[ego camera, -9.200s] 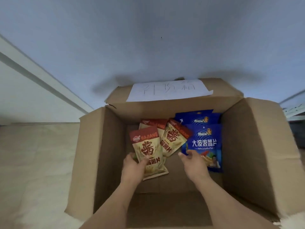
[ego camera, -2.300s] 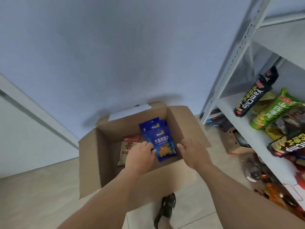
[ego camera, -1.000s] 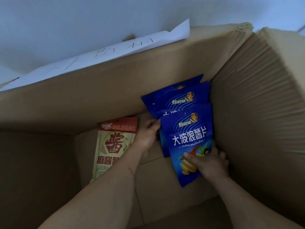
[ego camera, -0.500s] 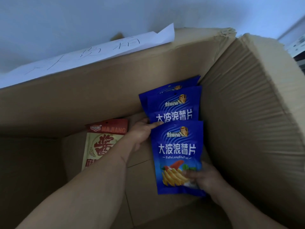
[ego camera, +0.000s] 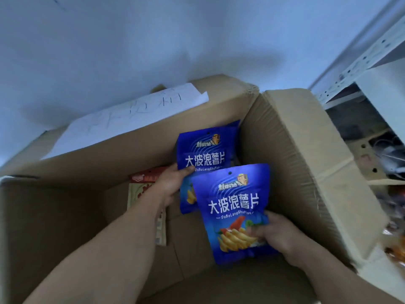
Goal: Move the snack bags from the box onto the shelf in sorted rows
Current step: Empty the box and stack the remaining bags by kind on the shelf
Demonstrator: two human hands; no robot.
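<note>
Both my arms reach into an open cardboard box (ego camera: 306, 163). My right hand (ego camera: 274, 233) grips the lower edge of a blue chip bag (ego camera: 234, 207) and holds it upright above the box floor. My left hand (ego camera: 173, 185) is closed on the left edge of a second blue chip bag (ego camera: 203, 152), which stands behind the first near the box's far right corner. A red and cream snack bag (ego camera: 144, 185) lies on the box floor at the left, mostly hidden by my left forearm.
A white handwritten paper (ego camera: 122, 119) lies on the far box flap. A white metal shelf frame (ego camera: 361, 60) stands at the right, with dim clutter under its lower board. A pale blue wall rises behind the box.
My right hand has lifted its blue bag up and toward me. My left hand has closed on the second blue bag and raised it. The view has pulled back from the box.
</note>
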